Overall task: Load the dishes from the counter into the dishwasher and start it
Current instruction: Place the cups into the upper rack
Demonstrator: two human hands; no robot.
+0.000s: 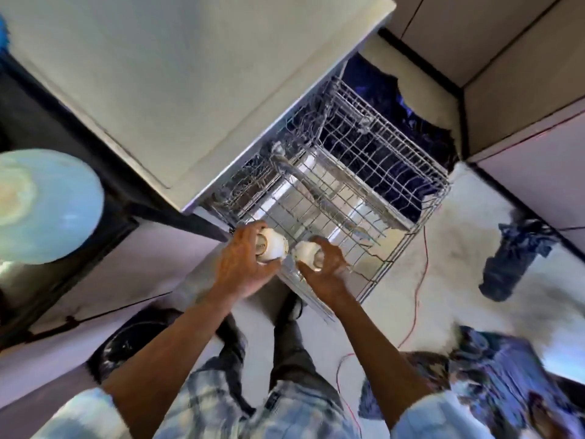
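The pale desk (pixel 177 74) fills the upper left of the view, its near edge running diagonally down to a corner just above the open dishwasher (pixel 389 99), whose dark cavity shows beneath it. A wire rack (pixel 373 172) is pulled out of that cavity over the light floor (pixel 468 236), and through its bars a shiny metal surface shows below. At the far left, off the desk's near edge, a round light-blue plate (pixel 47 207) with a pale centre sits at the frame's side. A dark crumpled cloth (pixel 512 258) lies on the floor to the right of the rack, and a thin red wire (pixel 419 280) trails down the floor from the rack's right corner. The person's two forearms reach up from checked sleeves toward the rack's nearest corner. The left hand (pixel 243 264) is wrapped around a small white cup (pixel 272 248) turned on its side, fingers curled over its top and thumb beneath. The right hand (pixel 323 267) grips a second white cup (pixel 308 253) in the same way. The two cups nearly touch, both held just at the rack's nearest rim.
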